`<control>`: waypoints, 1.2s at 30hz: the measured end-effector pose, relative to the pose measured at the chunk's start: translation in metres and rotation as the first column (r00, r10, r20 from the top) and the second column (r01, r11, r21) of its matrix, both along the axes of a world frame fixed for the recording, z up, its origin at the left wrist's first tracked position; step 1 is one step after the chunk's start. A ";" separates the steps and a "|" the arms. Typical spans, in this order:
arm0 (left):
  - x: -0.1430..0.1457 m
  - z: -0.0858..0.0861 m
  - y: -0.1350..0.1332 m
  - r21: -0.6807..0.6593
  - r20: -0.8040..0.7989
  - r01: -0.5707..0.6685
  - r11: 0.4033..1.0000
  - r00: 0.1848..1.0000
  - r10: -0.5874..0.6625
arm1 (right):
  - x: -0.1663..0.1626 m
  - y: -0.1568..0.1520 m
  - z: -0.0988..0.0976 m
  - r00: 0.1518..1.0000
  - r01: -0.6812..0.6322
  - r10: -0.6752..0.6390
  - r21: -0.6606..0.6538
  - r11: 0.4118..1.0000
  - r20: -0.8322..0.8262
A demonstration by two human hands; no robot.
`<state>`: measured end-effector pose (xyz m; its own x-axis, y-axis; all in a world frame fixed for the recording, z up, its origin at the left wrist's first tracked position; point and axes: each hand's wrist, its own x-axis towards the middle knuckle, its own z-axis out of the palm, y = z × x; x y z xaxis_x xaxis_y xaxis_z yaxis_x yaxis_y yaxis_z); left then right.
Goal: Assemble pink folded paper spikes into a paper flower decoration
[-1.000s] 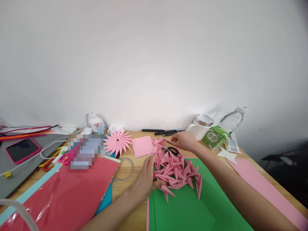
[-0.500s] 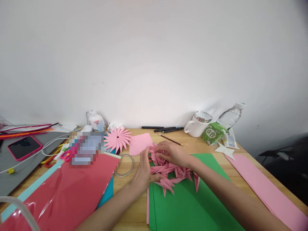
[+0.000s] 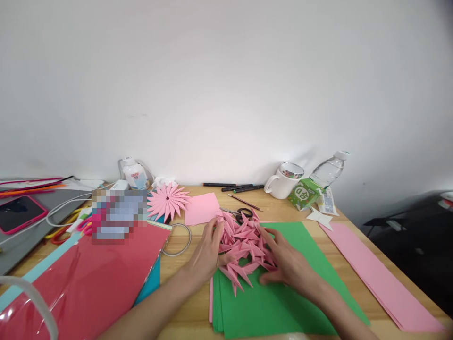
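Observation:
A loose heap of folded pink paper pieces (image 3: 244, 236), many with pointed tips, lies on a stack of green paper (image 3: 283, 302). My left hand (image 3: 208, 248) is cupped against the heap's left side, fingers up along it and thumb stretched over its near part. On the opposite side my right hand (image 3: 288, 259) curves around the heap with thumb and fingers spread apart. Both hands are open; some fingertips are hidden behind the pieces. Black-handled scissors (image 3: 243, 215) lie just behind the heap, partly covered.
A pink pinwheel-shaped paper piece (image 3: 167, 198) and pink sheet (image 3: 201, 208) lie behind left. Pens (image 3: 244, 187), a white mug (image 3: 284, 182), green box (image 3: 305, 193) and bottle (image 3: 329, 169) line the back. Red paper (image 3: 95, 278) lies left, pink strips (image 3: 382, 278) right.
My right hand has moved from the heap's top down to its right side and spread. The scissors behind the heap now show. The view has shifted slightly, and my left hand stays at the left side.

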<state>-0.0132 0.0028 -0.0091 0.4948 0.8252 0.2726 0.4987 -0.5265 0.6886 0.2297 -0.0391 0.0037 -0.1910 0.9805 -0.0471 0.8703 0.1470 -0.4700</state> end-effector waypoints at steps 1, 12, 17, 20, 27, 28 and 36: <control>0.000 -0.001 0.001 0.000 0.008 -0.017 1.000 1.000 0.017 | -0.014 0.003 -0.003 0.999 0.014 -0.013 0.034 0.999 -0.036; 0.001 0.013 0.002 0.012 0.160 -0.293 0.956 0.944 0.287 | -0.030 0.074 0.044 0.951 -0.004 0.049 0.146 0.989 -0.304; -0.002 0.028 0.005 0.068 0.247 -0.349 0.935 0.914 0.323 | -0.026 0.100 0.010 0.942 0.022 0.085 0.315 0.949 -0.324; -0.005 0.031 0.009 0.101 0.315 -0.374 0.922 0.891 0.326 | -0.033 0.102 -0.008 0.934 -0.126 0.225 0.331 0.935 -0.279; -0.011 0.023 0.020 0.063 0.297 -0.494 0.867 0.839 0.456 | -0.026 0.098 -0.012 0.899 -0.111 0.249 0.364 0.925 -0.360; -0.012 0.022 0.022 0.054 0.284 -0.500 0.865 0.838 0.466 | -0.025 0.098 -0.013 0.895 -0.079 0.222 0.353 0.932 -0.387; -0.008 0.029 0.016 0.096 0.267 -0.412 0.906 0.888 0.375 | -0.025 0.099 -0.016 0.883 0.047 0.076 0.248 0.968 -0.463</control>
<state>-0.0210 0.0186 0.0203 0.0431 0.8802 0.4727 0.5177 -0.4243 0.7429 0.2051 0.0597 -0.0122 -0.1447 0.9455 0.2916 0.5561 0.3215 -0.7664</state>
